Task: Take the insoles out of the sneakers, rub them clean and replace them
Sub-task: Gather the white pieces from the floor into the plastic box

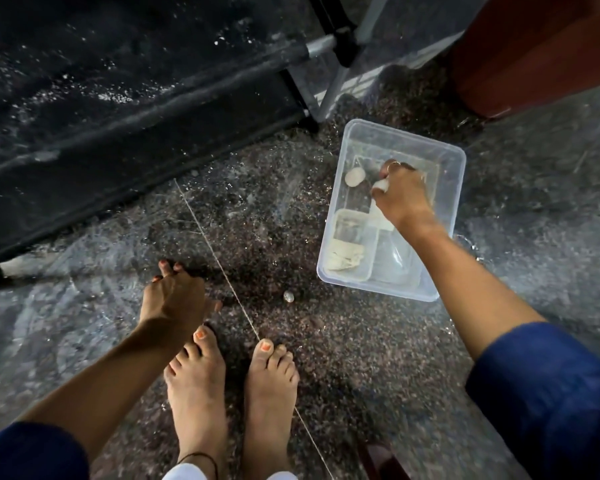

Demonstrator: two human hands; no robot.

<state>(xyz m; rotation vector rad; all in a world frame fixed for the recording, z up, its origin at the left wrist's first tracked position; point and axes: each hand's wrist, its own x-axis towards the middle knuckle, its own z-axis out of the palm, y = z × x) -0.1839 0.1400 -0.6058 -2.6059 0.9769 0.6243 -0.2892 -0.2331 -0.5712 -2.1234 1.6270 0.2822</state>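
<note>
Right hand (400,194) pinches something small and white inside the clear tub (329,247) holding a cloth (347,258); left hand (174,296) hangs relaxed over open floor (361,358).

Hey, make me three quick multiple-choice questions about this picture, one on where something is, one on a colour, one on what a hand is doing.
1. Where is the right hand?
A. inside the clear plastic tub
B. on the black fabric rack
C. on a bare foot

2. What colour are the sleeves?
A. red
B. dark blue
C. white

3. What is the left hand doing?
A. gripping a sneaker
B. pinching a cloth
C. holding nothing, fingers loose above the speckled floor

Answers: 1 A, the hand reaches down within the tub's walls; 2 B, both forearms emerge from dark blue cuffs; 3 C, nothing shows in its grip.
</note>
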